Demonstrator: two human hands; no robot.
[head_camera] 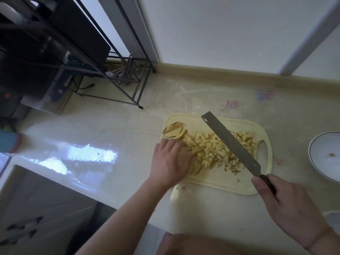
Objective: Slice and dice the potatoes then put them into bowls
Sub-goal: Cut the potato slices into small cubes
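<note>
1. Head view: the diced potato lies in a loose heap across the middle of the cutting board, with a fan of potato slices at the heap's near-left edge and a few more slices at the board's far-left corner.
2. The left hand lies over the near slices, fingers bent down onto them; how tightly it holds them I cannot tell.
3. The right hand is wrapped round the dark handle of the knife, whose long blade slants across the heap, apparently lifted above it.
4. My guess is the step in hand is dicing the last slices.
5. The slices look thin, stiff and probably wet, so they are likely to slide on each other; pinning the stack from above with fingertips tucked back from the blade seems safest.
6. The cubes are small, light and loose; they would probably scatter if pinched, so scooping between the flat of the blade and a palm looks best.
7. A white bowl stands on the bench just right of the board, holding only a small speck.
8. A dark metal rack stands at the far left.
</note>
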